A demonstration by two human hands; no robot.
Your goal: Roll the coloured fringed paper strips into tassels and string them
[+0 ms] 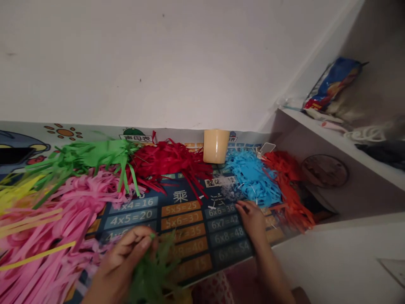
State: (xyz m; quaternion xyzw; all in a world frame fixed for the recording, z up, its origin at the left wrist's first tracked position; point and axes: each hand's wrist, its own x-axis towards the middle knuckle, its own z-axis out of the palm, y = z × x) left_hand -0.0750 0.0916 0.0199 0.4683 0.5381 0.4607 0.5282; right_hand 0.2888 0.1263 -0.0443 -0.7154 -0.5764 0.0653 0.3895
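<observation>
My left hand (128,255) pinches the gathered end of a green fringed paper tassel (155,270), whose strips hang down blurred by motion. My right hand (253,219) reaches over the table, its thumb and fingertips closed together beside a small heap of clear, whitish bits (228,189). What those fingertips hold, if anything, is too small to make out. Just beyond them lies a bundle of blue paper strips (255,177), with a thin white loop over it.
On the printed table mat (182,207) lie green strips (101,154), red strips (171,160), pink strips (76,202), yellow strips (15,194) and orange-red strips (289,185). A tan cup (215,146) stands near the wall. A shelf on the right carries a blue packet (337,82).
</observation>
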